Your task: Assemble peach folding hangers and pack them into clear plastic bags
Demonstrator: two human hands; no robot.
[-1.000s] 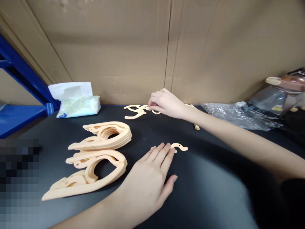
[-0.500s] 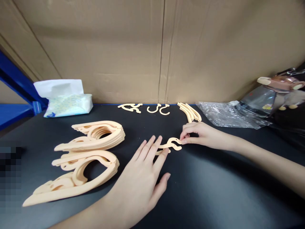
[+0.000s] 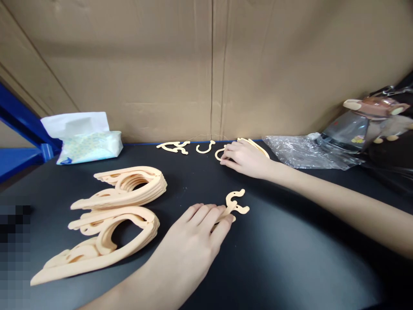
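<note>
My left hand (image 3: 190, 241) lies over a cream plastic hanger piece (image 3: 231, 206) on the black table, fingers curled round its left part; its forked curved end sticks out to the right. Farther back, my right hand (image 3: 247, 159) reaches to a cream hook (image 3: 218, 154), fingertips closed at its right side and hiding much of it. A second hook (image 3: 205, 148) lies just left of it. Right behind my right hand are several slim cream strips (image 3: 258, 147), partly covered. At the back left lies another forked piece (image 3: 174, 147).
Two stacks of folded cream hangers (image 3: 142, 185) (image 3: 129, 249) lie at the left. Behind them stands a tissue pack (image 3: 88, 144). A clear plastic bag (image 3: 309, 150) and a bottle with an animal-shaped lid (image 3: 351, 125) are at the back right. Cardboard (image 3: 155, 69) forms the back wall.
My right hand has left the forked piece and moved back and left to the hook. My left fingers have curled in around the piece, which is now turned slightly. The view has shifted a little.
</note>
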